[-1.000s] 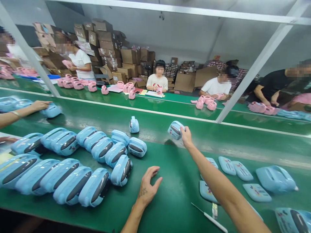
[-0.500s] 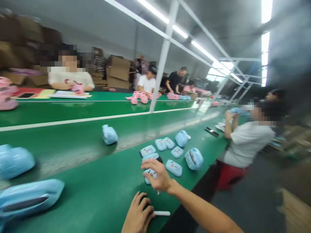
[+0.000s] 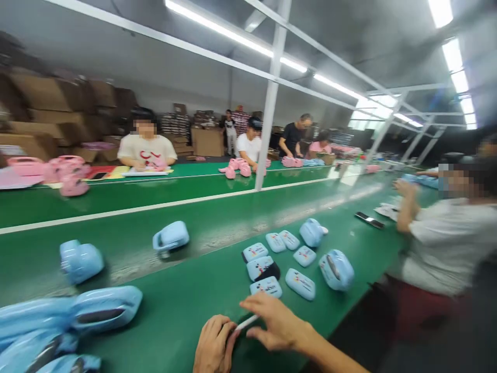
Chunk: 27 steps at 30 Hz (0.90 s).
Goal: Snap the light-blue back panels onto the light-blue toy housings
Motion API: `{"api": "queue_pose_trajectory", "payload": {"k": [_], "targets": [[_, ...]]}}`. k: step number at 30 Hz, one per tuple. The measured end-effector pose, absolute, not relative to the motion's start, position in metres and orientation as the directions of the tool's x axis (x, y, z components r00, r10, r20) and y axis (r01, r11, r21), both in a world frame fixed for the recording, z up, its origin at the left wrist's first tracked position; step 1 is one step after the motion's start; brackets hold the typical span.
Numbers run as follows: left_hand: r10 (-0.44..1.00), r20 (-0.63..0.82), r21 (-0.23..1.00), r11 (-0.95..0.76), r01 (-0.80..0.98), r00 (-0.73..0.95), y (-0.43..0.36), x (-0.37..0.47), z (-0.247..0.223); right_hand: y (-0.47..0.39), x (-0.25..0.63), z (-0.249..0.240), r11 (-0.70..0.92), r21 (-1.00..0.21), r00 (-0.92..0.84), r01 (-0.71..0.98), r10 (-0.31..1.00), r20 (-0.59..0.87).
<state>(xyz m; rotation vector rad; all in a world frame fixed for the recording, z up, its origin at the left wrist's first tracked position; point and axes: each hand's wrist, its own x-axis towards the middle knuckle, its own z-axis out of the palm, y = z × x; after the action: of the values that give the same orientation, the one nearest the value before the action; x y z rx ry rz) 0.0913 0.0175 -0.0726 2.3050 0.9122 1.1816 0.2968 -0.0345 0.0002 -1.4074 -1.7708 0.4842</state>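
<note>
My left hand [image 3: 215, 343] is closed around one end of a slim white stick [image 3: 246, 322], perhaps a pen, low over the green table. The stick's free end slants up and right, between the thumb and fingers of my right hand [image 3: 277, 324]. That hand is open, its thumb and fingers apart around the stick's tip; contact cannot be made out. Just beyond my right hand lies a light-blue printed panel [image 3: 266, 287] with rounded corners. Several similar panels lie behind it, one of them a blue panel [image 3: 261, 268] with a dark piece at its corner.
Glossy blue moulded shells [image 3: 106, 310] crowd the left; a rounded blue case [image 3: 336, 270] stands at right. Blue parts sit on the belt [image 3: 128, 254]. A dark phone [image 3: 368, 220] lies near a seated co-worker [image 3: 446, 248]. A white post [image 3: 271, 103] rises beyond; people handle pink parts opposite.
My right hand has come back from the panels to the stick. The stick has swung from level to slanting upward. The view has turned left, and the co-worker's hands have shifted.
</note>
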Motion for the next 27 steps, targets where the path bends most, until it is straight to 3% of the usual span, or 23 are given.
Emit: {"api": "queue_pose_trajectory", "payload": {"k": [5,12,20,27], "targets": [[0.861,0.432,0.640,-0.503,0.582,0.269,0.015,0.047,-0.065,0.085,0.256,0.018,0.489,-0.644,-0.335,0.589,0.872,0.356],[0.933,0.343,0.627,-0.314,0.712,0.109,0.000,0.052,-0.090,0.204,0.136,0.019,0.522,-0.728,-0.388,0.444,0.844,0.369],[0.961,0.238,0.610,-0.261,0.749,0.141,0.010,0.057,-0.127,0.212,-0.019,0.049,0.537,-0.777,-0.533,0.328,0.784,0.316],[0.953,0.281,0.685,-0.283,0.672,0.115,0.000,0.048,-0.118,0.201,-0.071,0.066,0.439,-0.783,-0.572,0.440,0.810,0.133]]}}
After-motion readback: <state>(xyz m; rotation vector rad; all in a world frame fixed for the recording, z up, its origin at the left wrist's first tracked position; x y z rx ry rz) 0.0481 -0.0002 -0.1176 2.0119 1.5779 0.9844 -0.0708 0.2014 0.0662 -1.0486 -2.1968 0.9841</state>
